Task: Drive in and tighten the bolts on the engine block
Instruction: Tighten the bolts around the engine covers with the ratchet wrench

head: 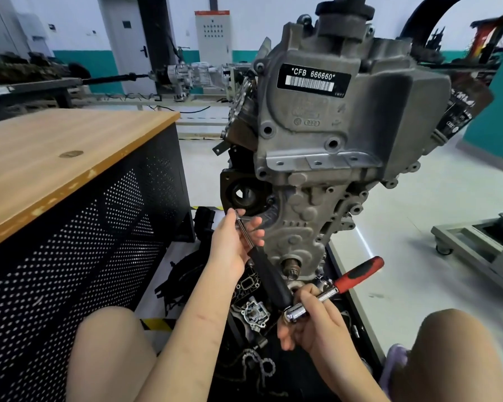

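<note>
1. Driving step: left hand [230, 245] pinches driver [269, 275] shaft, tip on bolt at 9 o'clock of engine block [311, 181].
2. Right hand [314, 323] grasps ratchet [336, 288] head.
3. Next, likely: seat ratchet, tighten.

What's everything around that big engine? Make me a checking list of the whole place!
Surface: wooden workbench top, one round mark on it.
Job's things: engine block upright; black-handled driver angled up its left side; red-handled ratchet.
Clutter: loose engine parts and a chain on the dark tray below.
Hands: left hand grips the driver's shaft; right hand holds the ratchet's head end.
Cables: black cables on the floor behind.
Surroundings: grey control cabinet, door, wheeled cart.
</note>
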Demonstrator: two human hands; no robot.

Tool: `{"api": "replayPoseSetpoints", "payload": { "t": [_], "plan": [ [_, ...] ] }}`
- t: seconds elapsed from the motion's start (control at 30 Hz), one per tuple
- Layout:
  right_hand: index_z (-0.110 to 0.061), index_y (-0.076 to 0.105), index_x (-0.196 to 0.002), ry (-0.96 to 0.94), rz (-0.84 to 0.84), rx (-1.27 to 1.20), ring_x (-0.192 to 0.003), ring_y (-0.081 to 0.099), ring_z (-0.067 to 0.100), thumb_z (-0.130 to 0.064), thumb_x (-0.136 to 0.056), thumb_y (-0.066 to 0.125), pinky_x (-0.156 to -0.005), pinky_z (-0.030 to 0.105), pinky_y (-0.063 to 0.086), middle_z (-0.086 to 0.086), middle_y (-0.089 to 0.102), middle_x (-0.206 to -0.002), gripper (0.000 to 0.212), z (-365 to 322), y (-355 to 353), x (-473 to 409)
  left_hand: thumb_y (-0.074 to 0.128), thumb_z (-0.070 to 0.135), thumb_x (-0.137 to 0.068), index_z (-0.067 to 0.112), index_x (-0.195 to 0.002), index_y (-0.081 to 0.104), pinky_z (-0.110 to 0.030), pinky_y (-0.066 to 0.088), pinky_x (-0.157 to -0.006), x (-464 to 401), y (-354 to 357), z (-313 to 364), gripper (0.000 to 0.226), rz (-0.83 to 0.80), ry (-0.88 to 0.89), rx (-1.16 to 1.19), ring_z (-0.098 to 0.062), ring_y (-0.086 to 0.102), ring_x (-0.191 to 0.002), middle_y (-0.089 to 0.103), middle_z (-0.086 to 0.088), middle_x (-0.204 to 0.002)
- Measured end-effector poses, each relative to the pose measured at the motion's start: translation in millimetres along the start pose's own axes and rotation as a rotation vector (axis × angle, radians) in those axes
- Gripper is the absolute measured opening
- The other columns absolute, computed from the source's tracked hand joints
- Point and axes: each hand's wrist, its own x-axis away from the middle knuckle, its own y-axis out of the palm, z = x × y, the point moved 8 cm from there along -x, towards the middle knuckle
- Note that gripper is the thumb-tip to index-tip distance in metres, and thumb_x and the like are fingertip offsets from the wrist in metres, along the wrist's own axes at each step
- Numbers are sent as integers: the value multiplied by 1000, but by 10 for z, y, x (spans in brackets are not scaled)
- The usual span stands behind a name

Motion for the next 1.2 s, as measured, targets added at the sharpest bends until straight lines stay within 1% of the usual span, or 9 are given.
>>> {"api": "replayPoseSetpoints", "payload": {
  "t": [0.13, 0.27, 0.43, 0.53, 0.67, 0.83, 0.97, 1.1, 1.2],
  "plan": [
    [-7, 37, -75, 27, 30, -24, -38, 48, 24, -30, -78, 47, -41, 28, 41, 21, 55, -51, 26, 51, -11, 9, 34, 31, -101, 16, -82, 50, -14, 41, -36, 27, 31, 24, 28, -17, 4, 20, -10, 53, -33, 62, 1, -46],
    [-7, 40, -78, -71, 52, 194, -43, 53, 23, -11, -94, 42, -44, 26, 43, 15, 60, -53, 17, 6, -19, 22, 33, 30, -101, 16, -82, 50, -13, 39, -35, 40, 43, 29, 29, 20, 2, 62, -6, 47, -29, 56, 4, -41],
    [-13, 52, -91, -122, 84, 366, -44, 56, 18, -10, -96, 40, -46, 23, 45, 10, 60, -52, 14, -24, 9, 49, 30, 30, -102, 17, -80, 48, -10, 30, -33, 37, -39, 5, 31, 68, 1, 92, -4, 34, -26, 46, 6, -39],
    [-13, 54, -96, -92, 100, 337, -41, 56, 14, -8, -97, 38, -42, 20, 42, 15, 56, -57, 17, -1, 17, 39, 27, 31, -102, 17, -79, 44, -10, 25, -31, 43, -78, -19, 32, 53, -19, 116, -4, 30, -24, 43, 8, -35],
    [-15, 54, -94, -51, 109, 311, -38, 53, 16, -8, -97, 35, -40, 20, 41, 8, 58, -47, 20, 58, 35, 26, 25, 32, -102, 18, -77, 42, -10, 21, -30, 48, -90, -29, 34, 26, -36, 133, -3, 25, -24, 39, 9, -34],
    [-11, 54, -92, 21, 170, 235, -35, 50, 18, -11, -98, 31, -38, 20, 39, 10, 58, -45, 24, 126, -40, -14, 25, 31, -103, 15, -74, 43, -10, 21, -30, 73, -59, -40, 38, 19, -50, 157, -4, 26, -24, 40, 9, -33],
    [-11, 56, -91, 84, 218, 176, -34, 49, 19, -14, -97, 31, -37, 20, 38, 10, 57, -45, 26, 205, -103, -29, 31, 29, -102, 13, -74, 46, -11, 24, -31, 100, -43, -51, 35, 34, -29, 174, -4, 30, -25, 44, 8, -35],
    [-12, 54, -96, 27, 224, 220, -34, 49, 18, -14, -98, 32, -37, 19, 38, 9, 58, -46, 22, 182, -102, -13, 36, 26, -101, 11, -75, 48, -10, 28, -32, 112, -57, -28, 32, 66, 36, 168, -4, 35, -26, 49, 7, -36],
    [-14, 54, -95, -10, 235, 244, -35, 49, 16, -15, -98, 33, -38, 18, 38, 8, 58, -47, 22, 140, -96, 5, 38, 26, -100, 11, -75, 50, -11, 32, -34, 122, -53, -17, 32, 52, 33, 173, -5, 40, -28, 51, 6, -38]
  ]
}}
